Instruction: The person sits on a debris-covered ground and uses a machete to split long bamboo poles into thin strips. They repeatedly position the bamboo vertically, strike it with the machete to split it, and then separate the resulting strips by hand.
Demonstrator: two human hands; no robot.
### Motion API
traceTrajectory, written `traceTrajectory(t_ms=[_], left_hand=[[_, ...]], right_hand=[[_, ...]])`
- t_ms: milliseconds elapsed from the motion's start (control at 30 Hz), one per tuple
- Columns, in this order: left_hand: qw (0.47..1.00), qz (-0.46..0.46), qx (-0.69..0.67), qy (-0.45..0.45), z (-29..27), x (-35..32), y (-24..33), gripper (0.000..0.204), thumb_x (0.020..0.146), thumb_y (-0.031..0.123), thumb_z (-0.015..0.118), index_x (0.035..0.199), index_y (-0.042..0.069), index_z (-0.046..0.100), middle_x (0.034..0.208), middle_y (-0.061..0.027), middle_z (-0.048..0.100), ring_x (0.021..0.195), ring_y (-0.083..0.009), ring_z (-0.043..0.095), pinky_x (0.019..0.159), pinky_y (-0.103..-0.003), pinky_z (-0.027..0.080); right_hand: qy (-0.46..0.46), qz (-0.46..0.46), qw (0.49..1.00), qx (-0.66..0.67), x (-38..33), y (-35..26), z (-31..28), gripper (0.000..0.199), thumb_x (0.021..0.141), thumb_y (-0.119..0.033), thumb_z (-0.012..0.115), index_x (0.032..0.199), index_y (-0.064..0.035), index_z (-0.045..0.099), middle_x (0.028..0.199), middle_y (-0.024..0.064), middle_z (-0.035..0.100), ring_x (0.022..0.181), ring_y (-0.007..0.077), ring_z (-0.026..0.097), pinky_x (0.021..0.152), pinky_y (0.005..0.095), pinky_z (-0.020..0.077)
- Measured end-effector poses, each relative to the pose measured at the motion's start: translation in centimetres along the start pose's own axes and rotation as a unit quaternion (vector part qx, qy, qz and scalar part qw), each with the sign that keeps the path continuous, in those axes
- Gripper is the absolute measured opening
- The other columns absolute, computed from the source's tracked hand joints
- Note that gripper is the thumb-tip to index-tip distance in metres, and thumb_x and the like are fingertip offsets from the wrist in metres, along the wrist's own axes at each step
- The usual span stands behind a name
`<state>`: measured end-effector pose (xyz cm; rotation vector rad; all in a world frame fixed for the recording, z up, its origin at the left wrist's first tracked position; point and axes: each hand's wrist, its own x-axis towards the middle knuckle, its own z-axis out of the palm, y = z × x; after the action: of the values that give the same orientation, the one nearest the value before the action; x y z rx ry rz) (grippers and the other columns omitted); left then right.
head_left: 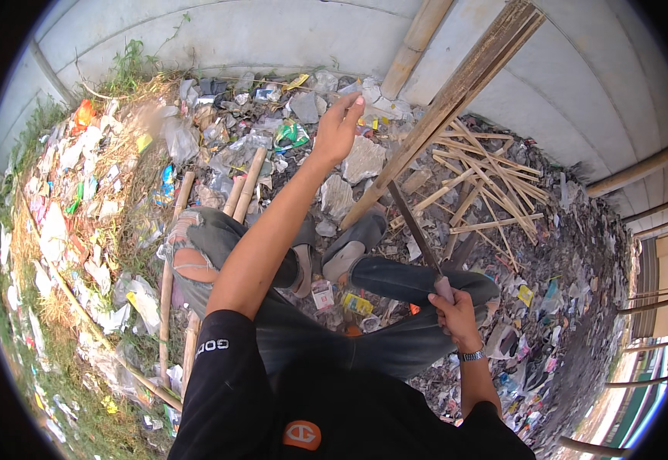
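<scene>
My right hand (pixel 456 316), with a metal-banded watch at its wrist, grips the pale handle of a machete (pixel 414 228). The long dark blade points up and away, its tip close to a split bamboo pole (pixel 445 100). That pole stands tilted, its lower end by my feet and its upper end toward the upper right. My left hand (pixel 339 132) is raised left of the pole, apart from it. Its fingers stretch out and nothing shows in them. Thin split strips (pixel 495 172) lie in a loose pile right of the pole.
Litter and rubble cover the ground around my bent legs. Several bamboo poles (pixel 251 182) lie at my left, near my torn jeans knee. A pale panel wall (pixel 272 38) closes the far side, with another bamboo pole (pixel 414 47) leaning on it. Stone chunks (pixel 364 159) lie ahead.
</scene>
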<state>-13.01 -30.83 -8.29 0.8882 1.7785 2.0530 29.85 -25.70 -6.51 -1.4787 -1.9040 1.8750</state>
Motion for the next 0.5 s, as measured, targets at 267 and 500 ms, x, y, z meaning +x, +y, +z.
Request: traceTrajectory(t_ms=[267, 500], left_hand=[[0.996, -0.037, -0.019, 0.079, -4.5, 0.1, -1.4, 0.058, 0.104, 0.047, 0.049, 0.138, 0.001, 0.056, 0.131, -0.0147, 0.064, 0.109, -0.0222, 0.066, 0.089, -0.037, 0.053], [0.991, -0.018, -0.045, 0.123, -4.6, 0.7, -0.3, 0.059, 0.104, 0.047, 0.048, 0.138, -0.001, 0.054, 0.131, -0.0158, 0.063, 0.108, -0.0250, 0.067, 0.090, -0.040, 0.053]], right_hand=[[0.049, -0.108, 0.993, 0.023, -3.0, -4.3, -3.0, 0.058, 0.098, -0.057, 0.061, 0.085, -0.0008, 0.061, 0.059, 0.0004, 0.050, 0.044, 0.0060, 0.044, 0.039, 0.0219, 0.0340], [0.154, -0.496, 0.834, 0.188, -9.4, -22.5, -7.1, 0.058, 0.105, -0.063, 0.039, 0.085, -0.0084, 0.045, 0.053, -0.0016, 0.032, 0.041, 0.0103, 0.027, 0.047, 0.0266, 0.0306]])
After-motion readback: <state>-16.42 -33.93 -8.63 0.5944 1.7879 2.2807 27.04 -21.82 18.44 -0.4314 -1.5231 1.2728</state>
